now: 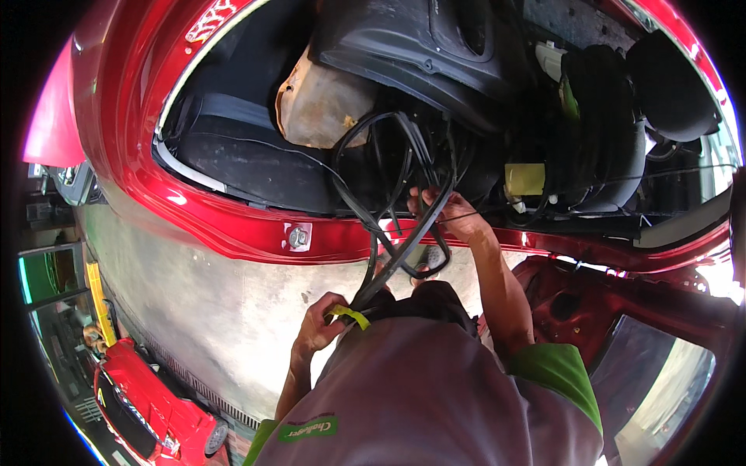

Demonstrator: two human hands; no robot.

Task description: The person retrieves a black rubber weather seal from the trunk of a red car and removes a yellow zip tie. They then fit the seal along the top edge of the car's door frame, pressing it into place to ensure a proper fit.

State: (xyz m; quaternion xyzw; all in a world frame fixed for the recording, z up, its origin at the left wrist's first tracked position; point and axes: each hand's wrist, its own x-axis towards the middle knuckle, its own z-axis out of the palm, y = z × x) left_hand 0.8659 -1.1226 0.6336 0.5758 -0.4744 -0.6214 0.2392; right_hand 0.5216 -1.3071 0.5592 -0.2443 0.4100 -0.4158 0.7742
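A long black rubber weatherstrip (407,247) hangs in several loose loops between my hands, at the open door frame of a red car. My left hand (320,322) is closed round its lower end, close to my body, where a strip of yellow tape (351,316) shows at the fingers. Farther up and to the right, my right hand (451,215) has its fingers curled on the loops, just over the red door sill (334,242). The upper loops reach into the car's interior, and my fingers partly hide the strip.
Inside the car lie a large black trim panel (388,46), a brownish sheet (322,101) and a dark seat (249,167). A yellow square (524,179) sits to the right. The open red door (575,299) stands at lower right. Another red car (159,400) is at lower left.
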